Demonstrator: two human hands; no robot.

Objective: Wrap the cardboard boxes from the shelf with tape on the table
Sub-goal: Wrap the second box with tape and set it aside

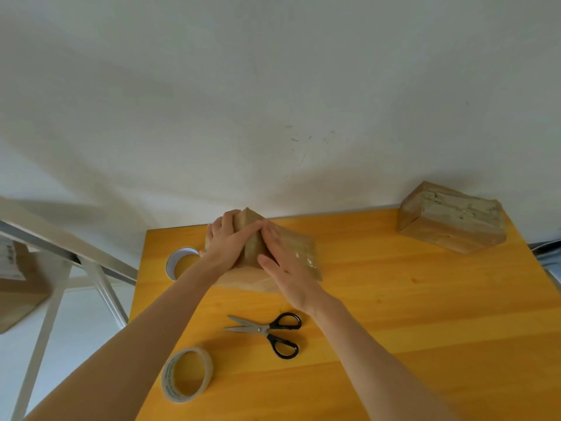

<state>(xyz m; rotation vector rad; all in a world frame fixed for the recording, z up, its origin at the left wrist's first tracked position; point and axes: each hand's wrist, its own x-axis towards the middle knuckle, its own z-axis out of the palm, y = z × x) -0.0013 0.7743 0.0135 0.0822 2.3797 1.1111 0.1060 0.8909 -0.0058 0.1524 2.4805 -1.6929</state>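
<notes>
A tape-covered cardboard box [299,252] stands tilted on the far part of the orange table [425,314], near the wall. My left hand [226,243] lies on the box's left face, fingers stretched over its top edge. My right hand [287,268] presses flat on the right face, fingers straight. A roll of clear tape [186,375] lies near the table's front left. A second roll [181,262] sits just left of my left wrist. Black-handled scissors [267,332] lie open between my forearms.
Another wrapped cardboard box [452,218] stands at the table's far right corner against the white wall [273,101]. A white metal shelf frame [54,287] stands to the left of the table, with a cardboard box [18,296] on it.
</notes>
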